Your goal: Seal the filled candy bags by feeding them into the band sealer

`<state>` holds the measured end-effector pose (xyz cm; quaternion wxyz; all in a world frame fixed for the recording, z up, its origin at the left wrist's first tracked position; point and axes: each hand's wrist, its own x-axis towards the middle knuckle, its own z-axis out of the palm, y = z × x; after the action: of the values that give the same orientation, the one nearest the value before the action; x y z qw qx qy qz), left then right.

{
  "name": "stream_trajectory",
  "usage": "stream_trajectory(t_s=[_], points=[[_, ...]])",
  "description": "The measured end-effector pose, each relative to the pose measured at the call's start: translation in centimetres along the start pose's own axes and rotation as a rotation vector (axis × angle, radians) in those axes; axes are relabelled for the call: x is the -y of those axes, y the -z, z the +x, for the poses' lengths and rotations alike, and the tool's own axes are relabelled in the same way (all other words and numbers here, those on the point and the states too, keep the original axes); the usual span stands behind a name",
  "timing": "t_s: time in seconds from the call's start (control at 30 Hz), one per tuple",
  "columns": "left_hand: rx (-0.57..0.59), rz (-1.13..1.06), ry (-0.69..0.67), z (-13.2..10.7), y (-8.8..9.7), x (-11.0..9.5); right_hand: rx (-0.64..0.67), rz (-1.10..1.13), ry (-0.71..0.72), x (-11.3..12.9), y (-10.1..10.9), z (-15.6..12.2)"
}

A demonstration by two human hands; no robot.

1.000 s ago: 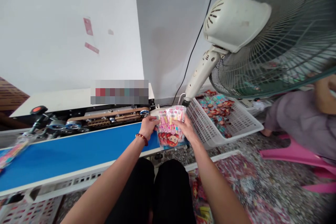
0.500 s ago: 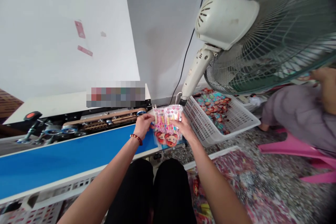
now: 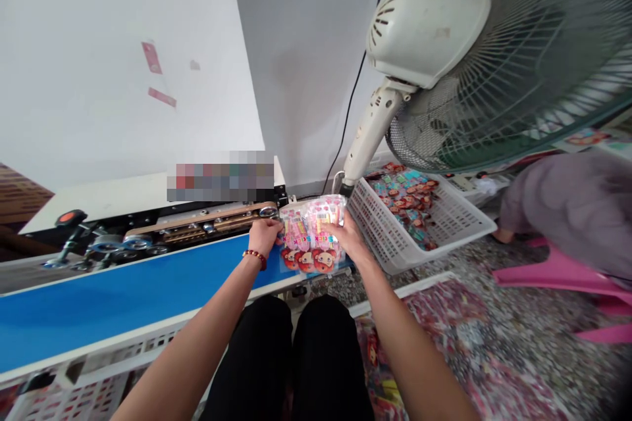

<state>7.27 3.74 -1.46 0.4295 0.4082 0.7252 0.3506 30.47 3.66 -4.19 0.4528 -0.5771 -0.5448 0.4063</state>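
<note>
Several printed plastic packets (image 3: 313, 247), pink at the top with red-haired cartoon figures at the bottom, are fanned out over the right end of the blue conveyor belt (image 3: 162, 284). My right hand (image 3: 348, 235) grips them at their right side, its thumb lying across the front. My left hand (image 3: 266, 237), with a beaded bracelet at the wrist, is closed on the left edge of the leftmost packet, beside the sealing machine's (image 3: 212, 223) end wheel. The fingertips of both hands are partly hidden.
A large fan (image 3: 424, 39) leans in from the upper right. Beyond my right hand stands a white basket (image 3: 382, 243) of similar packets. More packets (image 3: 444, 316) lie low on the right. A person (image 3: 557, 204) sits on a pink stool (image 3: 543, 273) at far right.
The packets have spread apart, with the leftmost sliding left toward the machine. My left hand has moved slightly left and down with that edge; my right hand keeps its hold.
</note>
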Motion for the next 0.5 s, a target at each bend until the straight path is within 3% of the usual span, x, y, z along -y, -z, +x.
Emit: stream_trajectory(t_s=[0.1,0.23,0.3,0.4,0.5], points=[[-0.037,0.094,-0.090,-0.8,-0.1,-0.2,0.009,0.014,0.001,-0.2,-0.1,0.1],[-0.168,0.229,-0.273,-1.4,-0.4,-0.8,0.001,-0.026,0.030,-0.1,0.1,0.0],[-0.141,0.200,-0.236,-1.2,-0.6,-0.9,-0.007,-0.034,0.042,0.0,0.1,-0.1],[-0.057,0.056,-0.060,-0.4,-0.5,-0.4,-0.003,-0.019,0.031,0.0,0.1,-0.1],[-0.049,0.005,0.019,0.3,0.0,0.3,-0.004,-0.012,-0.001,-0.2,0.0,-0.1]])
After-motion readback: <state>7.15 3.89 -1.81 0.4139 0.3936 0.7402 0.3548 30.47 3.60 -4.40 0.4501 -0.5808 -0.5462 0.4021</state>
